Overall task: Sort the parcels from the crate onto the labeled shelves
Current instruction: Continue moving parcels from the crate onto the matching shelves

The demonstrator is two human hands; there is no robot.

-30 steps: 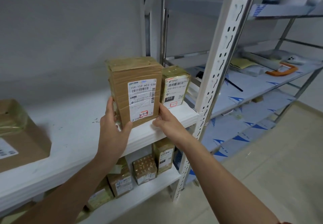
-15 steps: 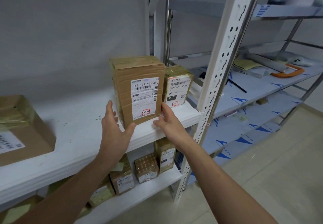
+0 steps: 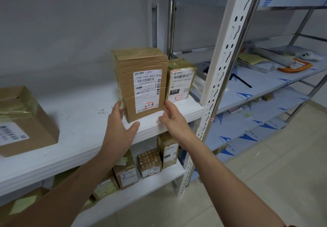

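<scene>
Both forearms reach up from 6 o'clock. Left hand [image 3: 120, 129] lies flat on the lower left side of the tall parcel [image 3: 141, 83], fingers straight, thumb splayed under its front edge. Right hand [image 3: 174, 120] at its 4 o'clock corner, fingers loosely spread, gripping nothing; contact unclear. Tall parcel stands upright near the front edge of the white shelf [image 3: 79, 120], with a smaller parcel [image 3: 180, 80] close at its 3 o'clock.

An orange-handled tool [image 3: 292, 70], a grey tube [image 3: 270, 57], yellow paper [image 3: 251, 58] and a black stick [image 3: 243, 81] lie on a film-covered metal rack [image 3: 261, 94] at right, above pale floor tiles [image 3: 265, 173].
</scene>
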